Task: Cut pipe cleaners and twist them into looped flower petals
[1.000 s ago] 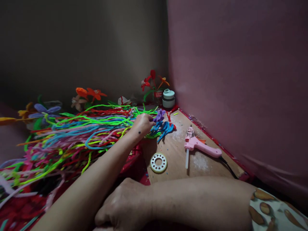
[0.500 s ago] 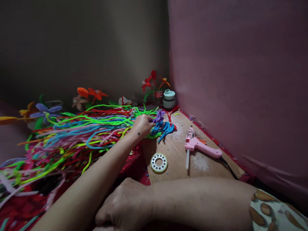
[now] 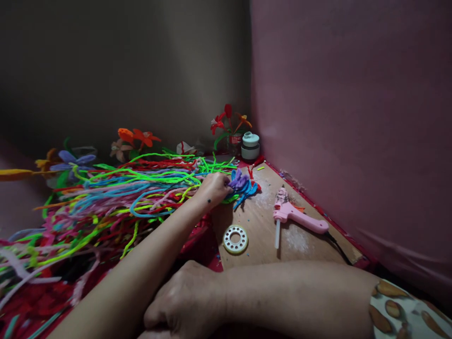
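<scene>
Reaching out to the far end of the board, my left hand [image 3: 214, 186] pinches a bunch of looped purple pipe cleaners [image 3: 238, 180]. The purple bunch lies over blue pipe-cleaner loops [image 3: 246, 194] on the board, with a bit of green beneath. Low in the view, my right hand [image 3: 187, 299] is closed in a fist near my left forearm. Its fingertips are mostly hidden, so what it holds, if anything, does not show. A large spread of loose, many-coloured pipe cleaners [image 3: 116, 193] covers the left side.
On the wooden board [image 3: 261, 245] are a roll of tape [image 3: 235, 239] and a pink glue gun [image 3: 298, 219] with its cord. Behind stand a pale green-lidded jar [image 3: 250, 145] and red pipe-cleaner flowers [image 3: 219, 123]. Orange flowers [image 3: 143, 137] stand farther left. A pink wall [image 3: 353, 117] borders the right.
My left hand has shifted slightly right and nearer, bringing the purple bunch over the blue loops. My right hand stays closed in about the same place. The view has moved a little.
</scene>
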### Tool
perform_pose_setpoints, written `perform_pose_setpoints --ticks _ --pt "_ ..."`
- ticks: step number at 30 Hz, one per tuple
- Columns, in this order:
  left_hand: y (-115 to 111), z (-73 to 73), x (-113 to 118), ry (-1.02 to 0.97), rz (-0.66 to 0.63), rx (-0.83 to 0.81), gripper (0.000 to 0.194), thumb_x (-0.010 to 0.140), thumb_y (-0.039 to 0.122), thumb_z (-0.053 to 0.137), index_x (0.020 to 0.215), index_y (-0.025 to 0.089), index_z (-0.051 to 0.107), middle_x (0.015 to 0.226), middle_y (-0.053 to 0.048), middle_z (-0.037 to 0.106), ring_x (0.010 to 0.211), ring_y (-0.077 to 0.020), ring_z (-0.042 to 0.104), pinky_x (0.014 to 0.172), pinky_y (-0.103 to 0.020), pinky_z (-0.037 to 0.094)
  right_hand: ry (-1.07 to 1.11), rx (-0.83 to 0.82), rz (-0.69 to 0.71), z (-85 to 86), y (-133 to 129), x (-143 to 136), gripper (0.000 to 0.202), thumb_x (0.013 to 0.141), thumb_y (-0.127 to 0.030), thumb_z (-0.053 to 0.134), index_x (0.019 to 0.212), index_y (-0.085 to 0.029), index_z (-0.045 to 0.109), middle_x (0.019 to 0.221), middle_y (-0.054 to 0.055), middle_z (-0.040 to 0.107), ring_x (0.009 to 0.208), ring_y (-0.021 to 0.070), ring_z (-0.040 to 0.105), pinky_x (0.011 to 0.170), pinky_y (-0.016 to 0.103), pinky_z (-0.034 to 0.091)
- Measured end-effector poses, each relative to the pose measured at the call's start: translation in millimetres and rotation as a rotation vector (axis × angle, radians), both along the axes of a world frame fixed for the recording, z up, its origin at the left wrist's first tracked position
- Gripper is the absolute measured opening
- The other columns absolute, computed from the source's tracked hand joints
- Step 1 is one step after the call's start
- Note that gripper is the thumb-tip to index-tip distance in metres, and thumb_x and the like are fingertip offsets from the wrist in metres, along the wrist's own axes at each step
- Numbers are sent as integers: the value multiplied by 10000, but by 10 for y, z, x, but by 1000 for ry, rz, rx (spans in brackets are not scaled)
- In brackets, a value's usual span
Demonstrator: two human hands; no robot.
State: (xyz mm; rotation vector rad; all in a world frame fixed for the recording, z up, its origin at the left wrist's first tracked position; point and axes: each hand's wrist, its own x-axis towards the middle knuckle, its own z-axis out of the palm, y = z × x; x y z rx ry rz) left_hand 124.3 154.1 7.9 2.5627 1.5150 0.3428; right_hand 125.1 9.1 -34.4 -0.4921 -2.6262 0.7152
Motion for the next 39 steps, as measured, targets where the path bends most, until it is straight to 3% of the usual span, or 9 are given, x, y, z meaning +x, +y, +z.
perform_pose_setpoints --ticks 5,8,16,20,24,28,31,35,39 --pt "-197 22 -82 -14 -39 28 219 746 269 552 874 162 694 834 -89 690 804 -203 602 690 -260 389 46 36 -11 8 -5 14 293 792 -399 534 611 -188 625 632 -20 673 592 100 585 451 214 324" --pt "-409 4 -194 -23 -95 -6 224 794 266 500 843 173 698 779 -69 693 738 -175 612 660 -244 402 60 63 -16 -11 -24 23 321 787 -395 532 552 -183 586 536 -13 623 520 109 555 424 220 299" --pt "-848 -79 -575 -95 -166 -49 194 818 224 494 840 159 676 850 -68 674 800 -166 613 723 -249 447 137 104 -53 -53 -102 52 360 782 -351 540 477 -159 515 409 -17 484 384 77 364 391 209 247" --pt "-1008 -64 -742 -249 -188 29 227 818 217 498 1014 175 603 1033 -84 589 915 -166 571 812 -276 460 144 73 -55 -48 -128 74 360 793 -319 525 473 -154 516 380 -37 408 361 63 252 378 209 221" --pt "-1098 -155 -926 -278 -185 49 461 785 225 545 1234 195 443 1176 -104 499 1104 -206 484 946 -342 422 183 63 -25 -61 -144 68 366 780 -307 537 453 -152 485 384 -40 387 379 61 247 387 221 210" --pt "-1112 -312 -1092 -283 -123 91 502 784 262 566 1249 167 403 1219 -129 466 1156 -234 437 992 -392 394 213 55 -29 -64 -135 67 380 771 -295 542 441 -164 407 396 -44 362 397 64 262 409 235 210" --pt "-1086 -344 -1178 -306 -73 249 414 842 292 497 1227 159 421 1212 -131 474 1153 -232 430 995 -407 387 271 27 -33 -44 -107 79 378 777 -284 523 460 -172 349 428 -39 366 424 66 292 428 227 224" --pt "-907 -153 -1294 -269 -29 493 352 888 284 409 1208 144 456 1169 -130 514 1111 -220 451 977 -401 390 312 -30 -57 62 -76 111 372 801 -289 516 490 -171 351 478 -34 375 457 68 325 459 226 247" --pt "-514 83 -1437 -3 100 577 459 845 295 476 1271 126 447 1239 -148 496 1142 -263 422 985 -410 355 408 -205 -316 337 -64 180 310 841 -294 508 567 -153 470 535 -32 424 507 68 377 483 204 296"
